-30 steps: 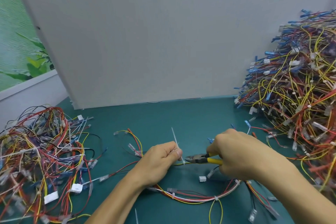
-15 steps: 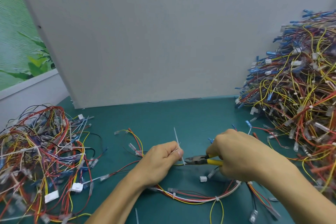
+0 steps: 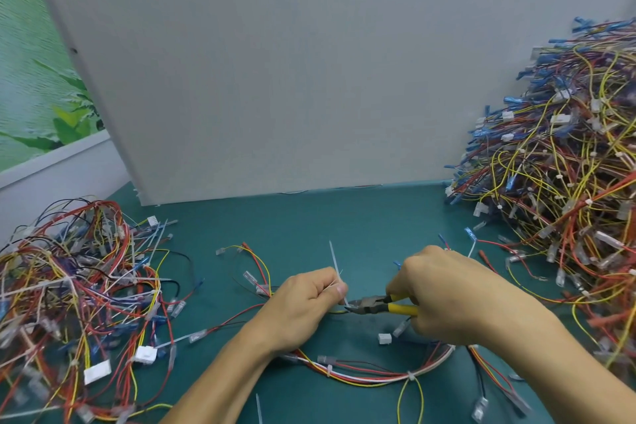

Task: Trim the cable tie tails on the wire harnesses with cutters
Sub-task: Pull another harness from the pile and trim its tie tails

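The left hand (image 3: 303, 306) lies knuckles-up on the green desk (image 3: 309, 224), its fingers curled and its thumb and forefinger pinching a wire harness (image 3: 371, 377) at the spot where a white cable tie is fastened. The cable tie tail (image 3: 334, 260) rises from that pinch, leaning up and to the left over the desk. The rest of the harness, red, yellow and white wires, loops along the desk below both wrists, bound at 2 visible points by small white ties.

The right hand (image 3: 444, 296) is wrapped around the yellow handles of the cutters (image 3: 370, 306), which point left. Their dark head sits at the foot of the tail, just beside the left thumb tip; whether the blades have met I cannot tell.

A small white connector (image 3: 384, 338) lies on the desk below the cutters, and a loose white tie offcut (image 3: 258, 410) lies near the bottom edge between the forearms. 2 heaps of harnesses flank the work: a low heap (image 3: 75, 293) at the left and a tall heap (image 3: 564, 182) at the right. A grey panel (image 3: 275, 62) stands upright behind the desk.
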Motion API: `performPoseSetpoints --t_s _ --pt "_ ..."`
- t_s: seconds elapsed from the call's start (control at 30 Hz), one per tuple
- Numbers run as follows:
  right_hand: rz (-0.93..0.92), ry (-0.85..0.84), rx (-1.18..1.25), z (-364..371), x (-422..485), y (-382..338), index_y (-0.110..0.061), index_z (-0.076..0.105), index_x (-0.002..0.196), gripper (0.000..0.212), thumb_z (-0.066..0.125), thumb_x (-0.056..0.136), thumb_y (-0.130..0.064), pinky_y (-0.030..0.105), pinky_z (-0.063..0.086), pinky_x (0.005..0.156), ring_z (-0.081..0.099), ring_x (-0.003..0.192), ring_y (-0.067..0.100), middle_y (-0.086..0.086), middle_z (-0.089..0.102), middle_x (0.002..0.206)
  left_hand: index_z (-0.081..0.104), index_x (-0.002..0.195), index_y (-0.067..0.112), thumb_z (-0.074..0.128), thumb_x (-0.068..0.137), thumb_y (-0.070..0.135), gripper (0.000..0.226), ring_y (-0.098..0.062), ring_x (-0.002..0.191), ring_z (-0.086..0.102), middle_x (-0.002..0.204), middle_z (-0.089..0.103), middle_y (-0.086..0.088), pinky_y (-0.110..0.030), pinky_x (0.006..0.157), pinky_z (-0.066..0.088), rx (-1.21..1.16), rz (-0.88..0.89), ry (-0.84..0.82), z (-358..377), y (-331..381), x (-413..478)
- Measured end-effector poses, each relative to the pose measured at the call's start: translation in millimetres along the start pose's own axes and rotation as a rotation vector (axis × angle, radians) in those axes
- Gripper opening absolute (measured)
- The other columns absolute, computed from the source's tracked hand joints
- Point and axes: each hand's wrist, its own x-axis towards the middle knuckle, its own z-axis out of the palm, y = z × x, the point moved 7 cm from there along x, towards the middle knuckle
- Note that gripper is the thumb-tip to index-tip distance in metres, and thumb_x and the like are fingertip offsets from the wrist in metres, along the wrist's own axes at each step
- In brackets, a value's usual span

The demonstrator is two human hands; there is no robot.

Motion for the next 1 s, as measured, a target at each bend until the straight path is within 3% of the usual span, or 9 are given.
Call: performPoseSetpoints --t_s 0.4,0.53,0.63,0.73,1.0 --pt "-0.017 0.053 -0.122 0 3 -4 -0.016 0.043 0.067 0.012 0.053 0.07 -0.01 0.025 0.021 0.045 0.047 0.072 0.034 0.003 0.038 0.068 0.047 0.078 0.005 0.046 0.099 0.028 0.031 -0.004 0.059 0.033 0.062 0.036 0.01 -0.019 0.057 0.03 0.019 0.022 0.02 -1 2 0" --pt "-0.021 0.068 -0.176 1 3 -6 -0.018 0.055 0.081 0.013 0.054 0.071 -0.01 0.025 0.019 0.046 0.044 0.07 0.034 0.003 0.036 0.066 0.043 0.073 0.01 0.046 0.099 0.028 0.032 -0.005 0.059 0.032 0.061 0.035 0.01 -0.018 0.056 0.029 0.024 0.018 0.023 -1 3 0" --pt "-0.018 0.054 -0.163 3 3 -6 -0.015 0.047 0.071 0.009 0.055 0.071 -0.011 0.025 0.019 0.046 0.044 0.068 0.033 0.003 0.036 0.065 0.043 0.074 0.009 0.045 0.099 0.028 0.031 -0.005 0.059 0.032 0.061 0.035 0.009 -0.019 0.057 0.029 0.032 0.016 0.024 -1 3 -1" --pt "-0.008 0.039 -0.104 6 4 -4 -0.015 0.038 0.061 0.02 0.057 0.07 -0.012 0.025 0.021 0.046 0.042 0.064 0.031 0.003 0.035 0.063 0.045 0.078 0.006 0.043 0.1 0.028 0.031 -0.007 0.061 0.032 0.064 0.038 0.007 -0.021 0.058 0.029 0.051 0.018 0.023 0 3 -1" --pt "0.006 0.045 0.031 9 5 0 -0.017 0.038 0.06 0.023 0.057 0.074 -0.019 0.027 0.027 0.047 0.044 0.07 0.033 0.002 0.037 0.063 0.038 0.073 0.015 0.042 0.1 0.027 0.03 -0.008 0.06 0.032 0.06 0.035 0.011 -0.026 0.061 0.032 -0.017 0.01 0.085 -5 -1 -2"
